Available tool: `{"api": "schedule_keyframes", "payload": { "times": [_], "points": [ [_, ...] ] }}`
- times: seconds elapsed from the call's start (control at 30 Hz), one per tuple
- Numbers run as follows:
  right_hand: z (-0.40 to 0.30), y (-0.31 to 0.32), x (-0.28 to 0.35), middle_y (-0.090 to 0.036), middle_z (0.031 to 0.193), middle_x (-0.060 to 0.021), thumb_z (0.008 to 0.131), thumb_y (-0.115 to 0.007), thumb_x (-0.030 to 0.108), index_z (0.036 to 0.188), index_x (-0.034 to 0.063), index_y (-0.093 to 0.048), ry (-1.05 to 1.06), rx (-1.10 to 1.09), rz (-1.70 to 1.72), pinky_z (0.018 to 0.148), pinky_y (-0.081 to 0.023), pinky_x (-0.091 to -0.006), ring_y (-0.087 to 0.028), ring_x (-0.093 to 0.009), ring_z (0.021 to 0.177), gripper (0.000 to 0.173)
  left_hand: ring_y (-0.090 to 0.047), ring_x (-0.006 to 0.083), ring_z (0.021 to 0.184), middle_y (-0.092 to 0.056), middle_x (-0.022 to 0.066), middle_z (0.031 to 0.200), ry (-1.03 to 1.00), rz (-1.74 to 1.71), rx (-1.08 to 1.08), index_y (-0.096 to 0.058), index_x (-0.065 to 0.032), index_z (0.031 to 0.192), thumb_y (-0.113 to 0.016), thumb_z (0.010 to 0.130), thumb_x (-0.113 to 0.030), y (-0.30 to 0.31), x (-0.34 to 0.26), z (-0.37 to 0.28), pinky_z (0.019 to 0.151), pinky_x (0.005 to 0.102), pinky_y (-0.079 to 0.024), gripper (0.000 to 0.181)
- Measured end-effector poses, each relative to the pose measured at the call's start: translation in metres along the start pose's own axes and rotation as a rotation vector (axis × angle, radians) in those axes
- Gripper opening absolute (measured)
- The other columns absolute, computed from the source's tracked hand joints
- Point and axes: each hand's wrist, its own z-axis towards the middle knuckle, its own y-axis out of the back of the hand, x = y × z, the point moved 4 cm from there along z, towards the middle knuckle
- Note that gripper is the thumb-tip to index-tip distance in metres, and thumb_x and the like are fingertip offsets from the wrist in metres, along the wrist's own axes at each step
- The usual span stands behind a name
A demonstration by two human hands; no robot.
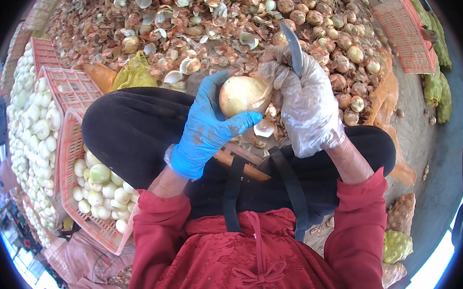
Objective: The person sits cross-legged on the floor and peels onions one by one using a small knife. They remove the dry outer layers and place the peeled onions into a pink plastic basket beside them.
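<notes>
My left hand (213,124), in a soiled blue glove, grips a large onion (244,96) from its left and lower sides. Most of the onion's visible face is pale and bare, with some brownish skin at the left edge and a loose flap at the right. My right hand (305,93), in a clear plastic glove, holds a knife with a curved blade (293,45) pointing up and away from me. Its fingers touch the onion's right side, where they seem to pinch the skin. The knife's handle is hidden inside the fist.
Loose onion skins (104,16) cover the floor ahead. Unpeeled onions (341,64) are heaped at the right beside orange netting (383,89). At my left stands a pink plastic crate (69,199) holding peeled onions (103,192). Another pink crate (408,36) and green filled sacks (439,84) are far right.
</notes>
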Motion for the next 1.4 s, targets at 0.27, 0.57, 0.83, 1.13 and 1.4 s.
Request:
{"api": "schedule_keyframes", "payload": {
  "times": [0.27,0.57,0.83,1.13,1.4],
  "points": [
    [-0.001,0.007,0.011,-0.060,0.098,0.0006,0.104,-0.060,0.012,0.140,0.0035,-0.054,-0.236,-0.076,-0.105,0.073,-0.048,-0.0231,-0.057,-0.006,0.082,0.038,-0.059,0.0223,0.125,-0.053,0.0143,0.139,-0.199,0.134,-0.045,-0.040,-0.0004,0.148,-0.092,0.074,-0.008,0.007,0.002,-0.002,0.105,0.0350,-0.053,0.090],
    [-0.015,-0.004,0.001,-0.063,0.116,-0.0166,0.102,-0.056,0.008,0.152,0.0045,-0.041,0.013,0.326,-0.701,0.095,-0.050,-0.0351,-0.064,-0.022,0.104,0.052,-0.059,0.0285,0.125,-0.057,0.0166,0.138,-0.316,0.389,-0.171,-0.047,-0.0032,0.144,-0.091,0.074,-0.011,0.011,0.004,-0.002,0.105,0.0362,-0.050,0.083],
    [-0.015,-0.010,-0.015,-0.067,0.121,-0.0283,0.093,-0.052,0.004,0.156,0.0015,-0.036,-0.198,0.280,-0.854,0.097,-0.050,-0.0467,-0.066,-0.043,0.111,0.065,-0.056,0.0347,0.126,-0.057,0.0155,0.138,-0.482,0.736,-0.101,-0.048,-0.0055,0.145,-0.089,0.069,-0.007,0.007,0.003,-0.003,0.106,0.0411,-0.049,0.086],
    [-0.032,-0.003,-0.026,-0.068,0.093,-0.0071,0.096,-0.057,0.002,0.157,0.0049,-0.036,-0.183,0.396,-0.654,0.068,-0.052,-0.0281,-0.063,-0.013,0.077,0.065,-0.060,0.0240,0.122,-0.057,0.0158,0.135,-0.303,0.436,-0.208,-0.049,-0.0009,0.142,-0.090,0.075,-0.011,0.020,0.003,0.003,0.099,0.0342,-0.054,0.079],
    [-0.014,-0.006,0.017,-0.063,0.121,-0.0074,0.087,-0.083,0.015,0.156,0.0060,-0.039,-0.555,0.113,-0.318,0.075,-0.054,-0.0267,-0.062,-0.012,0.094,0.082,-0.057,0.0228,0.125,-0.053,0.0148,0.138,-0.156,-0.162,0.017,-0.033,0.0028,0.152,-0.083,0.083,-0.005,-0.002,0.009,0.000,0.104,0.0345,-0.051,0.085]
  ]
}}
